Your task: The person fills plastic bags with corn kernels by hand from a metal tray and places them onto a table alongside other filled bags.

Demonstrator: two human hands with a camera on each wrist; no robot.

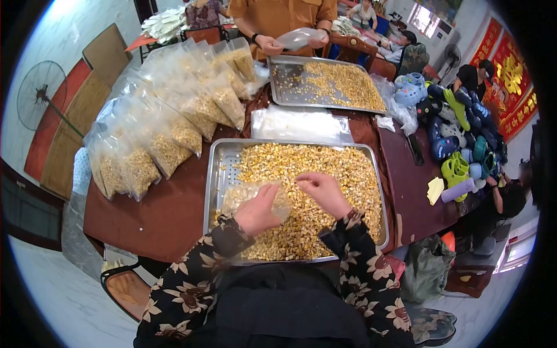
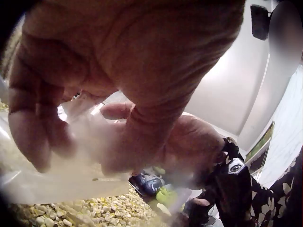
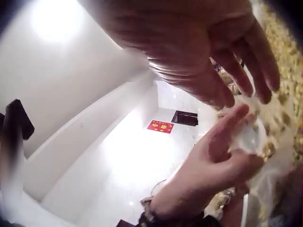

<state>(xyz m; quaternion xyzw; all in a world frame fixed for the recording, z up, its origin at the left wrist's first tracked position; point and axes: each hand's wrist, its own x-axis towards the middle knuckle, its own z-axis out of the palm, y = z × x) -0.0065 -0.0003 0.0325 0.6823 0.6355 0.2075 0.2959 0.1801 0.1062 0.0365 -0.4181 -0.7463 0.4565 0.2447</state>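
Note:
My left hand [image 1: 259, 210] grips a clear plastic bag [image 1: 238, 197] low over the near metal tray [image 1: 213, 165]. In the left wrist view, the fingers and thumb curl around the filmy bag [image 2: 57, 187]. Dried corn kernels [image 1: 325, 232], yellow and pale, cover most of this tray. My right hand [image 1: 326, 193] hovers over the kernels to the right of the bag, its fingers loosely bent. The right wrist view has a gap between that hand's thumb and fingers [image 3: 255, 61], with nothing seen held there.
Filled clear bags [image 1: 168, 139] crowd the table's left side. Flat empty bags [image 1: 301, 124] lie between the near tray and a far corn tray [image 1: 281, 87]. Opposite, a person [image 1: 284, 17] holds a plastic bag. Piled rubber clogs [image 1: 452, 122] and a purple bottle [image 1: 458, 190] are at right.

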